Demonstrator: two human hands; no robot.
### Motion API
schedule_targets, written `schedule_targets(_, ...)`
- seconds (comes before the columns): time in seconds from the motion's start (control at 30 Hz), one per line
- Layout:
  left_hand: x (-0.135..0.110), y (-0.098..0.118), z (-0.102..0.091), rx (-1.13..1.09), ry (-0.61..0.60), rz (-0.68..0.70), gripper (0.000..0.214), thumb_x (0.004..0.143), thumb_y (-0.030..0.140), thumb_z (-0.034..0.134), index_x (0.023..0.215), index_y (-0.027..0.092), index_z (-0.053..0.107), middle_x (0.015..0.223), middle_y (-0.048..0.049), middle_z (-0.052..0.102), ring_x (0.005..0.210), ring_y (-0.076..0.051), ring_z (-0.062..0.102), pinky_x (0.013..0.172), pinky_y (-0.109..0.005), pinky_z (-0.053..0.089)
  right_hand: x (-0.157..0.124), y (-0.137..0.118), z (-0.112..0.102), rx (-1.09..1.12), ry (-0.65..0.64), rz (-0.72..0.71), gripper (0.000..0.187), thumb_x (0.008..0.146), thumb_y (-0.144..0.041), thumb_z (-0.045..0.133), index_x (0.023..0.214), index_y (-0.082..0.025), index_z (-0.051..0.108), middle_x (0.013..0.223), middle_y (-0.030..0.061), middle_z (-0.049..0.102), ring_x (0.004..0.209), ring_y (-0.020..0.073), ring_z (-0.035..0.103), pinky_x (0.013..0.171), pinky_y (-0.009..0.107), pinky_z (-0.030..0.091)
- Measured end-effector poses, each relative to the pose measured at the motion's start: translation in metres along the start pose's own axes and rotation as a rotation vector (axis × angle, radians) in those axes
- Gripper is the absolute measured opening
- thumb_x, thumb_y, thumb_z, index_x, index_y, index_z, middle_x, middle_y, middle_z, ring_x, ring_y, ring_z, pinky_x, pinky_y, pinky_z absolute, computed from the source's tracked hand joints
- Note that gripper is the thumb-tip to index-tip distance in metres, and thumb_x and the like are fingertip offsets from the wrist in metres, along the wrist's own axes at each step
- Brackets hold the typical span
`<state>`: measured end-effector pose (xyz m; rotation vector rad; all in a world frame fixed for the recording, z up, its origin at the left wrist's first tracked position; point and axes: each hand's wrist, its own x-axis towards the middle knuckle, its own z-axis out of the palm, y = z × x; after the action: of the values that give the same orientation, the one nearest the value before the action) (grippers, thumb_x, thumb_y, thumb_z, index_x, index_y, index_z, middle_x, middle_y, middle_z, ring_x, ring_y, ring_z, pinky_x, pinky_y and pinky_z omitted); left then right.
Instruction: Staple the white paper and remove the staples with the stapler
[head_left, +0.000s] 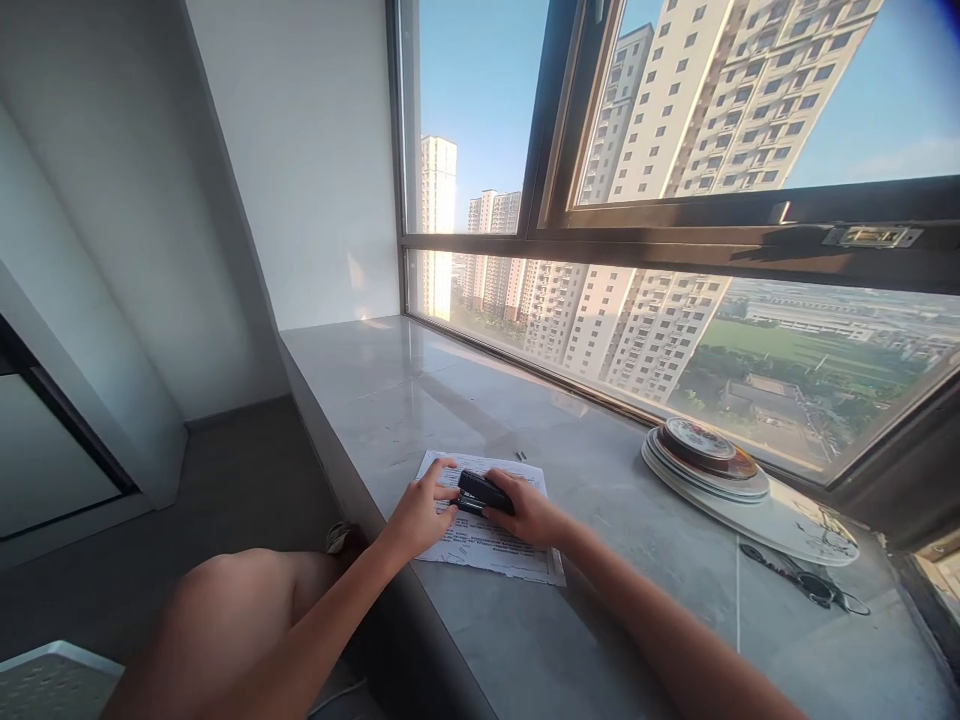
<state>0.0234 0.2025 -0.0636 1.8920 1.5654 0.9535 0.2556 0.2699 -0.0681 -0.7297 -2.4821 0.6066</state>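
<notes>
A printed sheet of paper [491, 540] lies flat on the grey marble window ledge [420, 400]. On top of it sits a black stapler [480, 490]. My right hand [529, 512] is closed over the stapler from the right. My left hand [418, 512] rests on the left part of the paper, fingers spread, with the fingertips touching the stapler's left end. A few small staples [520, 456] lie on the ledge just beyond the paper's far edge.
A stack of decorated plates [705, 462] stands on the ledge at the right, near the window glass [675, 340]. A dark corded object [814, 585] lies in front of it. My bare knee [232, 600] is below the ledge's near edge.
</notes>
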Motion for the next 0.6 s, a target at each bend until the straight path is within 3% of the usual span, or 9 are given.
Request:
schedule_targets(0.17,0.001,-0.009,-0.007,0.083,0.110,0.006,0.030,0.091,0.021,0.056,0.120,0.028,0.052,0.121,-0.0041,0.074,0.106,-0.021,0.070,0.087,-0.032,0.052,-0.011,0.012,-0.043,0.041,-0.275,0.025,0.027,0.083,-0.039,0.072,0.100,-0.021,0.061,0.096,0.0026,0.064,0.083,0.0185,0.056,0.074,0.029,0.045)
schedule_targets(0.3,0.000,-0.011,-0.017,0.144,0.125,-0.005,0.021,0.088,0.018,0.058,0.107,0.026,0.058,0.118,-0.0038,0.071,0.099,-0.019,0.070,0.078,-0.029,0.052,-0.032,0.042,-0.075,0.258,-0.435,0.133,0.055,0.084,-0.067,0.067,0.111,-0.019,0.067,0.099,0.0041,0.067,0.087,0.0206,0.060,0.072,0.029,0.050)
schedule_targets(0.33,0.000,-0.010,-0.023,0.147,0.127,-0.004,0.019,0.088,0.018,0.057,0.106,0.025,0.059,0.116,-0.0038,0.071,0.098,-0.019,0.070,0.076,-0.028,0.051,-0.037,0.051,-0.077,0.318,-0.400,0.170,0.062,0.089,-0.074,0.054,0.111,-0.018,0.068,0.099,0.0059,0.068,0.087,0.0214,0.062,0.073,0.031,0.052)
schedule_targets(0.37,-0.001,-0.010,-0.030,0.145,0.133,-0.001,0.018,0.089,0.019,0.057,0.105,0.025,0.060,0.115,-0.0039,0.071,0.098,-0.019,0.070,0.074,-0.028,0.051,-0.039,0.060,-0.077,0.334,-0.253,0.222,0.067,0.094,-0.076,0.040,0.109,-0.018,0.069,0.101,0.0080,0.068,0.089,0.0224,0.064,0.076,0.034,0.054)
schedule_targets(0.4,-0.001,-0.009,-0.038,0.138,0.149,0.003,0.016,0.090,0.020,0.055,0.105,0.025,0.061,0.115,-0.0040,0.070,0.096,-0.018,0.070,0.073,-0.028,0.051,-0.041,0.069,-0.074,0.274,-0.015,0.271,0.068,0.096,-0.076,0.034,0.106,-0.018,0.069,0.099,0.0095,0.069,0.088,0.0236,0.065,0.075,0.036,0.055)
schedule_targets(0.43,-0.001,-0.009,-0.046,0.127,0.173,0.008,0.015,0.091,0.021,0.054,0.104,0.025,0.061,0.116,-0.0040,0.070,0.095,-0.018,0.070,0.072,-0.028,0.050,-0.040,0.078,-0.068,0.172,0.160,0.291,0.065,0.097,-0.073,0.036,0.108,-0.019,0.070,0.105,0.0114,0.070,0.094,0.0256,0.066,0.081,0.039,0.056)
schedule_targets(0.47,0.000,-0.010,-0.055,0.114,0.207,0.012,0.015,0.091,0.021,0.053,0.103,0.024,0.061,0.116,-0.0038,0.070,0.093,-0.017,0.070,0.072,-0.028,0.051,-0.038,0.086,-0.061,0.075,0.248,0.273,0.059,0.098,-0.070,0.041,0.112,-0.021,0.070,0.116,0.0131,0.069,0.104,0.0279,0.067,0.089,0.043,0.056)
schedule_targets(0.53,0.002,-0.012,-0.072,0.088,0.288,0.010,0.014,0.091,0.021,0.053,0.101,0.024,0.062,0.116,-0.0030,0.070,0.090,-0.017,0.070,0.072,-0.028,0.051,-0.031,0.102,-0.046,-0.059,0.249,0.195,0.054,0.100,-0.064,0.043,0.127,-0.025,0.067,0.141,0.0136,0.061,0.126,0.0304,0.061,0.107,0.049,0.050)
schedule_targets(0.6,0.005,-0.018,-0.086,0.062,0.362,-0.013,0.014,0.090,0.020,0.052,0.099,0.024,0.062,0.115,-0.0020,0.071,0.090,-0.016,0.070,0.072,-0.027,0.050,-0.021,0.114,-0.031,-0.135,0.124,0.167,0.058,0.101,-0.061,0.039,0.141,-0.024,0.059,0.154,0.0138,0.051,0.140,0.0306,0.052,0.117,0.051,0.042)
